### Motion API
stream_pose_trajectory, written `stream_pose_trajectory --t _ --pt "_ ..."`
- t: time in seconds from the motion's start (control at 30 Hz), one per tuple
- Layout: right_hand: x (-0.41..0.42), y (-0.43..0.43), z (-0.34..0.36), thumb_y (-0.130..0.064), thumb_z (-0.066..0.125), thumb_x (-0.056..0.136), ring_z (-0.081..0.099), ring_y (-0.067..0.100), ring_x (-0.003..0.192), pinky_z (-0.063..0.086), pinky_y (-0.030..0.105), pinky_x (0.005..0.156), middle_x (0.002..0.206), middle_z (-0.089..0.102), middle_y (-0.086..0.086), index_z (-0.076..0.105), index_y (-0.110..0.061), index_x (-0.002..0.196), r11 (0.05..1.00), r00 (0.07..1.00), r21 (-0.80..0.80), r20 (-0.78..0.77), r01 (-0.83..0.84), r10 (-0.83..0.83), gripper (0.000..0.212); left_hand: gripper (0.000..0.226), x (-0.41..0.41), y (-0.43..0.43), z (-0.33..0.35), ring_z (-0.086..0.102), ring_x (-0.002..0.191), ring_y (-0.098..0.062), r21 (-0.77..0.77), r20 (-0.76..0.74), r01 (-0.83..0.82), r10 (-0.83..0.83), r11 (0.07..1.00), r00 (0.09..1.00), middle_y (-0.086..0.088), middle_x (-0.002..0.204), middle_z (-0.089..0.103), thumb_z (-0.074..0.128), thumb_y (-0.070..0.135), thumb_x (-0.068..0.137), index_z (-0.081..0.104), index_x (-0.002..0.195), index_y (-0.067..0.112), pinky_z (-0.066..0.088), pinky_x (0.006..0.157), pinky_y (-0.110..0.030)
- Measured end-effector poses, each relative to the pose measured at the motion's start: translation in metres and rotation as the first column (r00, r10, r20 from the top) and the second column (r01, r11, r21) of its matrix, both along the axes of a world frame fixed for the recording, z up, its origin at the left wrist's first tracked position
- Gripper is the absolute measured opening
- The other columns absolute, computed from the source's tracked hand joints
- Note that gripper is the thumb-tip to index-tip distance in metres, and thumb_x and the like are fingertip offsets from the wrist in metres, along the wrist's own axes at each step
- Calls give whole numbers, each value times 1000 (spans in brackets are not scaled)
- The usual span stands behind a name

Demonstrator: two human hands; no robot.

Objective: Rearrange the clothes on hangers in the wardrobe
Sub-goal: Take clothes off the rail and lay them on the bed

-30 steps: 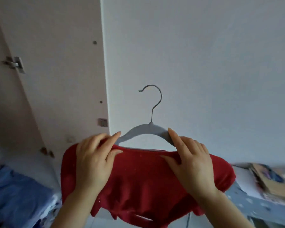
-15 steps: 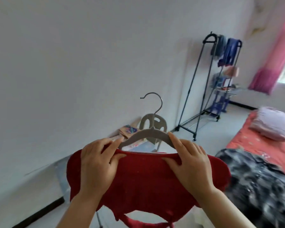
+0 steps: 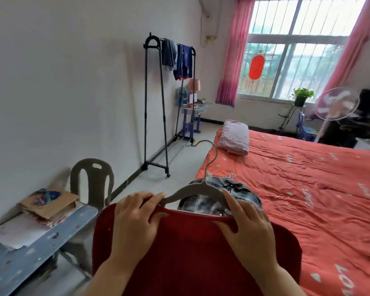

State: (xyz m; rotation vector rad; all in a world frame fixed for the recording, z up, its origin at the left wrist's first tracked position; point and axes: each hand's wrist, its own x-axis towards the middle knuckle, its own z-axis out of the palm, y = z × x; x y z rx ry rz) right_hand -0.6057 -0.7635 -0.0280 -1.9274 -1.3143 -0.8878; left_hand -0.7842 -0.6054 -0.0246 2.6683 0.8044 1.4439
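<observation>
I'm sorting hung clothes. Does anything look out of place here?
Yes: a denim garment lies crumpled on the bed, hanger hook showing, not hung. The red top looks properly seated on its hanger.

Your left hand point(image 3: 135, 223) and right hand point(image 3: 247, 229) cover both shoulders of the grey hanger point(image 3: 198, 188), so you cannot see how the red top point(image 3: 190, 263) sits there. The top's hem runs off the frame at 6 o'clock. It hides most of the denim garment point(image 3: 239, 191) behind it. At 3 o'clock the fan point(image 3: 336, 103) is blurred. At 8 o'clock the edge cuts the blue bench point(image 3: 58, 236).
</observation>
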Motion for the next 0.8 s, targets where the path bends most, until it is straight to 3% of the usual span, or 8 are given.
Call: stream_pose_trajectory --t 0.13,0.27,0.5,0.63,0.8 --pt "77 -10 -9 -37 89 50 59 16 86 49 29 77 94 66 -4 46 -25 128 995 995 -27 -24 98 -99 90 39 90 6 -9 48 88 -13 -9 27 91 -91 996 996 -3 88 63 68 36 71 71 102 13 33 87 -31" --pt "133 -4 -22 -36 89 50 61 17 83 49 31 78 93 64 -4 45 -25 129 990 990 -39 -20 136 -137 90 50 155 18 -23 48 87 -13 -69 -4 129 -129 989 992 -3 86 63 88 18 54 72 101 13 32 86 -30" --pt "205 30 -54 -39 87 56 65 21 78 52 34 76 90 65 -2 46 -23 128 977 978 -73 -33 201 -204 84 55 241 62 -52 47 85 -13 -122 -38 217 -223 969 974 -1 85 64 90 16 49 72 101 16 37 83 -33" --pt "241 63 -67 -51 58 73 63 17 80 50 32 76 90 66 -2 46 -23 127 963 962 -65 -59 263 -267 62 53 290 100 -65 47 87 -13 -144 -52 274 -284 951 957 -1 86 64 90 16 50 72 100 15 43 79 -37" --pt "286 104 -80 -51 70 70 56 13 86 49 30 77 93 66 -3 44 -24 130 952 949 -94 -98 292 -301 71 54 344 147 -78 47 88 -13 -189 -56 326 -342 926 938 -2 86 65 91 14 47 73 98 14 38 83 -32"
